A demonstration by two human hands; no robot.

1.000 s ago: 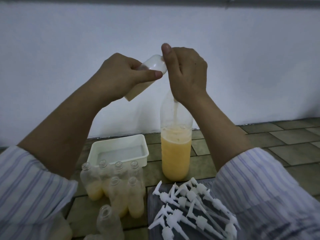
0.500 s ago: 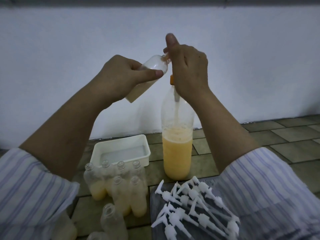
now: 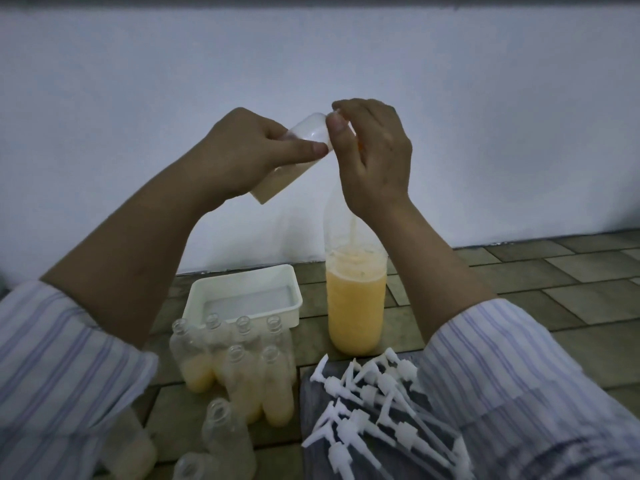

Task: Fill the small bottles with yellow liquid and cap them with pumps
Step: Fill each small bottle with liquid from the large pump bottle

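Note:
My left hand (image 3: 242,150) holds a small clear bottle (image 3: 306,133) tilted, its mouth pointing right and yellow liquid pooled at its lower end. My right hand (image 3: 374,157) is closed over the top of the large bottle (image 3: 356,306), and its fingertips meet the small bottle's mouth. A bit of orange shows under the palm. The large bottle stands about half full of yellow liquid, with a thin tube running down inside. Several small bottles (image 3: 242,375), open and partly filled, stand at the lower left. White pumps (image 3: 374,403) lie in a pile at the lower right.
A white rectangular tray (image 3: 242,274) sits behind the small bottles, near the wall. The pumps rest on a dark board (image 3: 311,455). More small bottles (image 3: 225,438) stand at the bottom edge. The floor is tiled, and a pale wall rises close behind.
My right hand's raised finger has come down onto the small bottle's mouth. Both hands sit lower in the view, and the small bottle stays tilted in my left hand.

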